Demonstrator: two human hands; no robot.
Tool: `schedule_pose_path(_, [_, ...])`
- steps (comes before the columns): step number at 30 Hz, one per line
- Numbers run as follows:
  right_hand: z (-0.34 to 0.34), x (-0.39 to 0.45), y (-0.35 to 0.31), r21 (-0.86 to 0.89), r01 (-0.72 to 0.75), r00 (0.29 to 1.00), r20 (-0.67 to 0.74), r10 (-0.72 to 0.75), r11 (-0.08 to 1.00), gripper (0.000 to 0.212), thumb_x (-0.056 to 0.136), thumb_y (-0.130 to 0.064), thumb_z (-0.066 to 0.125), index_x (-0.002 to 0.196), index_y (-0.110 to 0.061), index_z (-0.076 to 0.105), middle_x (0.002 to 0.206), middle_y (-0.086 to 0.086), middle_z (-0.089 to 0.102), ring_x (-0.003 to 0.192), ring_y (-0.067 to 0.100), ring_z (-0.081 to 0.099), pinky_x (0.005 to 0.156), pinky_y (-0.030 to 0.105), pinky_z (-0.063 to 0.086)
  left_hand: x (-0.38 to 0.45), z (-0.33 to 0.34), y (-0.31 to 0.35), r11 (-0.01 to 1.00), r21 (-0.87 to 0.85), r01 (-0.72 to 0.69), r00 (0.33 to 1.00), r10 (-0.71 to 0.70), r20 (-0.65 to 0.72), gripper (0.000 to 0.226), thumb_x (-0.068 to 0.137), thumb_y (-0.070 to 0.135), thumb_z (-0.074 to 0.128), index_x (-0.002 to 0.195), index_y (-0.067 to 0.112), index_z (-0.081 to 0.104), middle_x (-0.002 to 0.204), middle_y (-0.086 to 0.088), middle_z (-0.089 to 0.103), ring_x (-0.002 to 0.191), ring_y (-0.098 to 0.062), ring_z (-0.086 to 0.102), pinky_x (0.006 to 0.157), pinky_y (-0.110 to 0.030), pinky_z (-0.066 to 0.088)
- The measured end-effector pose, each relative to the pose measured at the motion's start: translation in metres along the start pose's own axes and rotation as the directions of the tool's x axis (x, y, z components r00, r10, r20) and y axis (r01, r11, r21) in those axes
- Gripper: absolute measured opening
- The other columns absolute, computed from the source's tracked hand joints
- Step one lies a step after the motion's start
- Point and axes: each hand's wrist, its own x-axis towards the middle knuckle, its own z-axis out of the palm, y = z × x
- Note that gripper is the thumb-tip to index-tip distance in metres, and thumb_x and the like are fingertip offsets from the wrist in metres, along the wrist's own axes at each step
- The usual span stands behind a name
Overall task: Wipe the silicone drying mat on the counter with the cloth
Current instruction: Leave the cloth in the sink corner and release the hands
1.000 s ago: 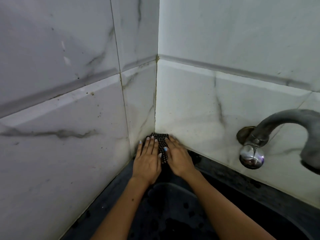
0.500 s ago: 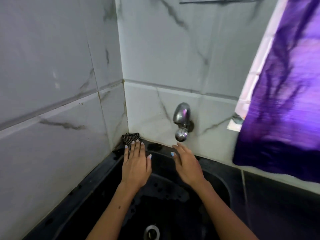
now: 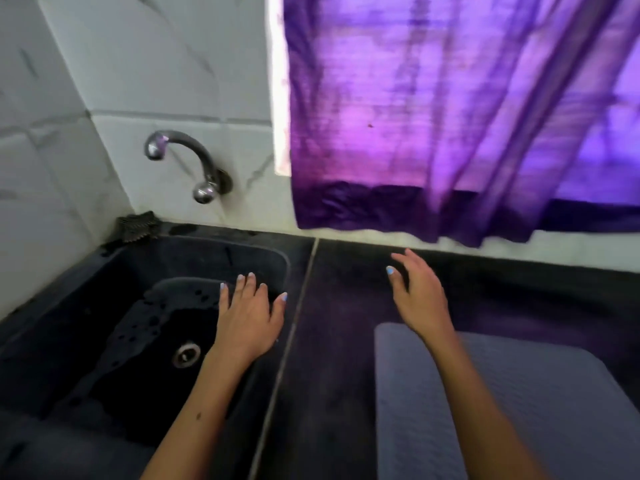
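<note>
Over the sink [image 3: 104,271], the left hand [image 3: 247,318] hovers palm down w/ fingers straight & spread, holding nothing. Right hand [image 3: 417,297] is over the dark counter [image 3: 332,341], fingers relaxed & slightly apart, also empty; its forearm crosses the mat [image 3: 540,403]. Mat is grey-blue, textured, flat on the counter at lower right, well apart from the sink. Sink is black w/ a metal drain [image 3: 186,354] & wet patches. A dark scrubber [image 3: 135,227] sits in the back-left corner by the tiles, below the chrome tap [image 3: 187,161]. Purple curtain [image 3: 450,116] hangs above the counter's back edge. Cloth: can't tell where it is.
</note>
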Motion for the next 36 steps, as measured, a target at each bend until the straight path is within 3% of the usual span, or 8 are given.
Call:
schedule_pose_path(4, [-0.058,-0.037,0.071,-0.097,-0.157,0.987,-0.005,0.158,0.983,0.040,0.095,-0.028,0.049,0.132,-0.015,0.051,0.147,0.008,0.039,0.135,0.024,0.037,0.108,0.039,0.032,-0.031,0.034,0.070,0.999,-0.036,-0.031,0.990,0.035,0.136,0.056,0.099,0.047,0.024,0.131,0.007,0.048,0.155,-0.014,0.021,0.146,-0.025,0.010,0.116,-0.045,0.004])
schedule_pose_path(6, [-0.081,-0.052,0.102,-0.133,-0.228,0.973,-0.005,0.229,0.965,0.040,0.094,-0.026,0.050,0.131,-0.012,0.051,0.146,0.011,0.041,0.134,0.026,0.039,0.108,0.040,0.034,-0.043,0.052,0.100,0.996,-0.089,-0.018,0.983,0.034,0.180,0.054,0.098,0.046,0.028,0.119,0.004,0.055,0.147,-0.018,0.035,0.140,-0.029,0.027,0.113,-0.044,0.021])
schedule_pose_path(10, [-0.118,-0.084,0.162,-0.219,-0.400,0.913,-0.012,0.408,0.890,0.040,0.089,-0.021,0.055,0.124,-0.003,0.055,0.136,0.022,0.049,0.126,0.037,0.045,0.104,0.044,0.038,-0.072,0.078,0.140,0.979,-0.190,0.074,0.982,-0.039,0.184,0.046,0.095,0.044,0.041,0.097,0.003,0.061,0.110,-0.022,0.062,0.106,-0.038,0.056,0.086,-0.041,0.046])
schedule_pose_path(16, [-0.160,-0.121,0.212,-0.319,-0.769,0.608,-0.099,0.787,0.554,0.054,0.091,-0.031,0.053,0.134,-0.002,0.040,0.139,0.025,0.035,0.127,0.042,0.036,0.103,0.049,0.035,-0.087,0.104,0.153,0.949,-0.165,0.271,0.952,-0.238,0.193,0.037,0.090,0.036,0.054,0.105,0.004,0.063,0.111,-0.020,0.060,0.104,-0.037,0.056,0.084,-0.039,0.046])
schedule_pose_path(21, [-0.172,-0.120,0.223,-0.212,-0.892,0.425,-0.095,0.900,0.399,0.064,0.088,-0.026,0.058,0.138,0.002,0.032,0.141,0.025,0.031,0.127,0.042,0.036,0.106,0.049,0.032,-0.077,0.114,0.156,0.903,-0.163,0.398,0.894,-0.341,0.292,0.048,0.085,0.035,0.063,0.114,-0.002,0.055,0.116,-0.020,0.059,0.109,-0.037,0.056,0.085,-0.038,0.046])
schedule_pose_path(26, [-0.188,-0.113,0.222,-0.259,-0.865,0.456,-0.047,0.889,0.430,0.040,0.089,-0.018,0.054,0.124,0.001,0.051,0.129,0.024,0.050,0.118,0.040,0.050,0.094,0.043,0.043,-0.061,0.115,0.155,0.847,-0.221,0.483,0.830,-0.363,0.424,0.030,0.081,0.027,0.063,0.099,0.002,0.060,0.102,-0.016,0.064,0.093,-0.033,0.063,0.076,-0.036,0.054])
schedule_pose_path(31, [-0.208,-0.090,0.201,-0.281,-0.844,0.492,-0.072,0.867,0.456,0.037,0.085,-0.012,0.060,0.118,0.003,0.054,0.123,0.025,0.054,0.113,0.041,0.053,0.089,0.043,0.046,-0.051,0.109,0.145,0.704,-0.479,0.524,0.819,-0.261,0.511,0.013,0.082,0.008,0.063,0.071,0.009,0.055,0.080,-0.014,0.060,0.066,-0.024,0.058,0.059,-0.031,0.057])
schedule_pose_path(36, [-0.216,-0.049,0.157,-0.240,-0.739,0.661,-0.076,0.747,0.629,0.025,0.081,-0.020,0.063,0.105,-0.018,0.069,0.117,0.018,0.060,0.106,0.036,0.057,0.088,0.038,0.046,-0.061,0.077,0.134,0.502,-0.731,0.462,0.875,-0.121,0.469,0.024,0.083,0.002,0.068,0.068,0.008,0.050,0.066,-0.010,0.056,0.057,-0.018,0.056,0.044,-0.026,0.054])
